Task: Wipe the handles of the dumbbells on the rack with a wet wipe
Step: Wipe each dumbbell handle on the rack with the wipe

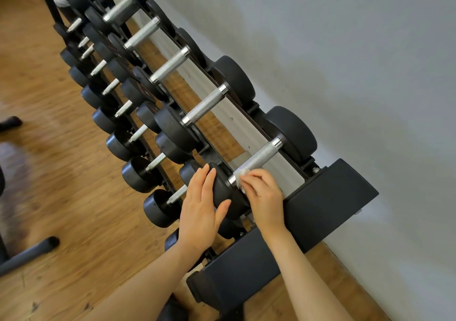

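A black rack (pixel 330 195) holds rows of black dumbbells with knurled silver handles. The nearest top-row dumbbell has its handle (pixel 261 155) running up to the right. My right hand (pixel 264 197) pinches a white wet wipe (pixel 240 175) against the near end of that handle. My left hand (pixel 201 204) lies flat with straight fingers on the near black head (pixel 223 192) of the same dumbbell. The following top-row handle (pixel 206 106) sits bare further along.
A grey wall (pixel 357 61) runs close behind the rack on the right. Lower rows of smaller dumbbells (pixel 138 175) stick out to the left over the wooden floor (pixel 61 185). A dark bar of other equipment (pixel 27 254) lies on the floor at lower left.
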